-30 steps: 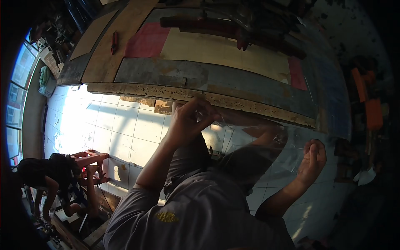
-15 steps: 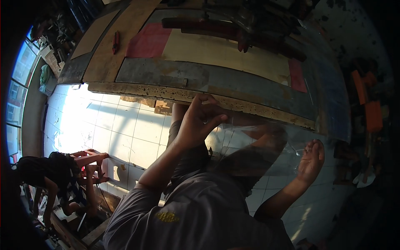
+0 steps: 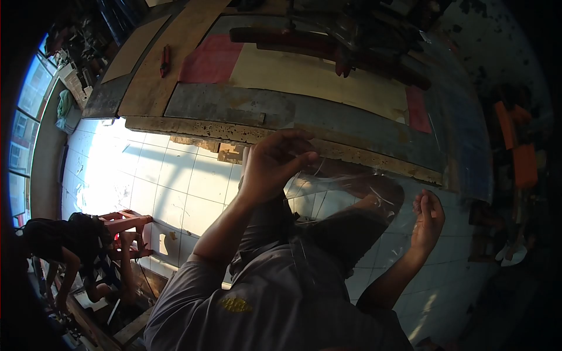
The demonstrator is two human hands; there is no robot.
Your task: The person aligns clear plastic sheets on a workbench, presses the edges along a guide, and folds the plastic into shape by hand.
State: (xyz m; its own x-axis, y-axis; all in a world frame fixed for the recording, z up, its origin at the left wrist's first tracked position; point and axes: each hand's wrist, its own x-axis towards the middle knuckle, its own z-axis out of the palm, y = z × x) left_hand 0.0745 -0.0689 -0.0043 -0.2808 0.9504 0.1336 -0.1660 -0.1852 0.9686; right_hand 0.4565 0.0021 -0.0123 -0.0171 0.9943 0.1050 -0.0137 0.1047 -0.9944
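A thin clear plastic sheet [image 3: 369, 187] hangs above my lap between my two hands, showing mostly as glints and folds. My left hand [image 3: 274, 167] is at the bench's front edge, thumb and fingers pinching the sheet's left end. On the other side, my right hand [image 3: 427, 222] is raised with its fingers curled in at the sheet's right side. The exact grip there is hard to see because the film is transparent. Behind the hands runs the worn wooden front edge [image 3: 211, 127] of the workbench.
On the bench lie a yellow sheet with pink ends [image 3: 316, 79] and a red-handled tool [image 3: 165, 61]. A dark bar with a red edge [image 3: 328, 50] spans above them. Another person [image 3: 76, 251] is at lower left, beside a reddish stool [image 3: 126, 225]. Orange parts [image 3: 524, 164] stand at right.
My right hand has moved slightly left and up, toward the bench. The plastic sheet has shifted and slackened, with brighter folds near its right part. My left hand stays nearly in place.
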